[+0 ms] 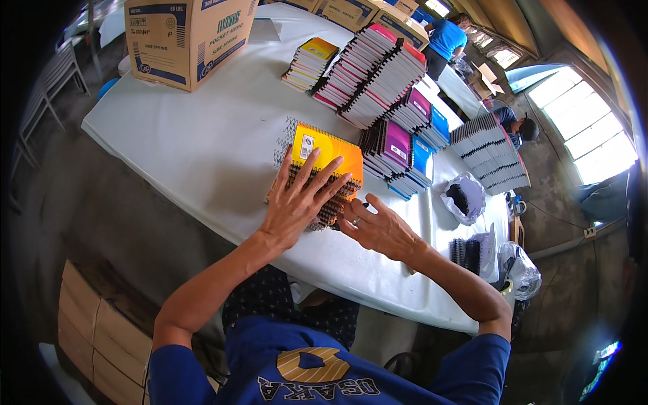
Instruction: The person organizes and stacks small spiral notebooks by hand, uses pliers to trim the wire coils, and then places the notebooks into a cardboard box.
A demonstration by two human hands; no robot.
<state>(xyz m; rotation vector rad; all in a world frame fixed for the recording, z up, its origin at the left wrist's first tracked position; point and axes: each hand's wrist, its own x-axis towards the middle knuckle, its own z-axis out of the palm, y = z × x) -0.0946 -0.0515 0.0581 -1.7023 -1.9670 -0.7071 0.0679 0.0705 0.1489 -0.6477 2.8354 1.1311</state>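
A stack of spiral notebooks (346,151) with a yellow-orange cover lies near the table's front edge, and wire coils stick out at its far left. My left hand (297,202) lies over the stack, fingers spread across the top cover and the coils. At the stack's near right corner is my right hand (381,229), its fingers curled in beside the coil ends. A small dark piece shows by its fingers, but I cannot tell what it is. A ring sits on one finger of that hand.
Tall notebook stacks (368,74) stand at the back, with purple notebooks (397,144) and blue ones (423,158) nearer. White-edged stacks (489,154), a plastic bag (464,198) and black coils (466,254) lie right. A cardboard box (189,44) stands back left; two people work beyond.
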